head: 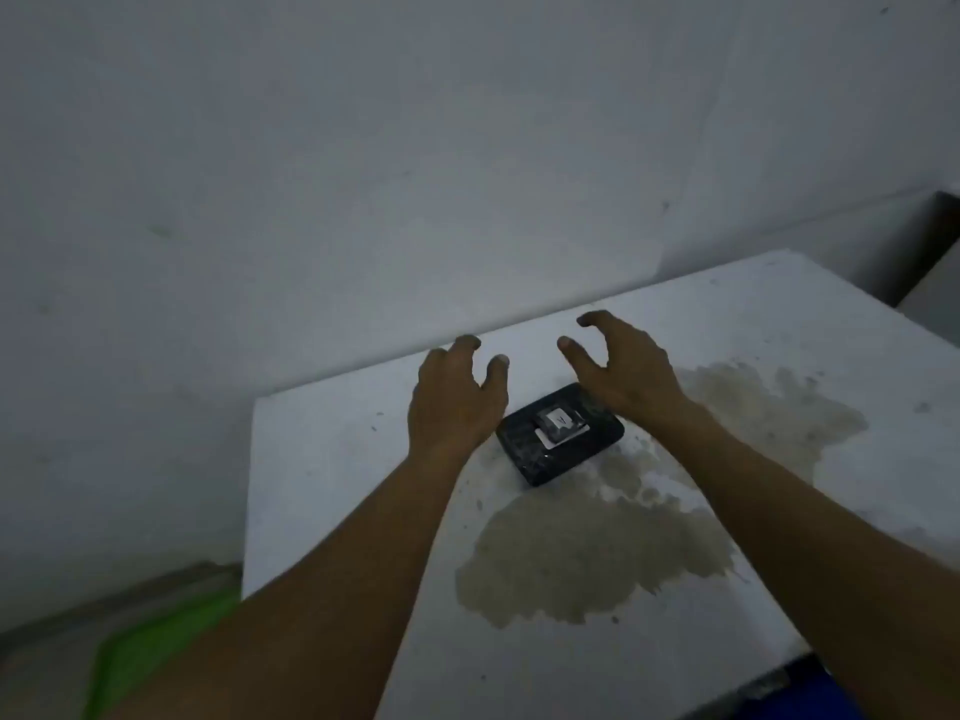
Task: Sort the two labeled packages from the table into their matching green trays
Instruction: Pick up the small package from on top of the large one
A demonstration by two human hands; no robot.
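Observation:
A black package (558, 444) with a white label on top lies flat on the white table (332, 459), near its far edge. My left hand (454, 397) hovers over the package's left end with fingers spread and curled, holding nothing. My right hand (618, 371) hovers over its right end, fingers also apart and empty. Both hands sit above the package; whether they touch it I cannot tell. A green tray (150, 652) shows in part on the floor at the lower left, blurred. Only one package is in view.
A large brownish stain (597, 548) spreads over the table in front of and to the right of the package. A white wall rises right behind the table. A blue object (810, 688) peeks out under the table's near right edge.

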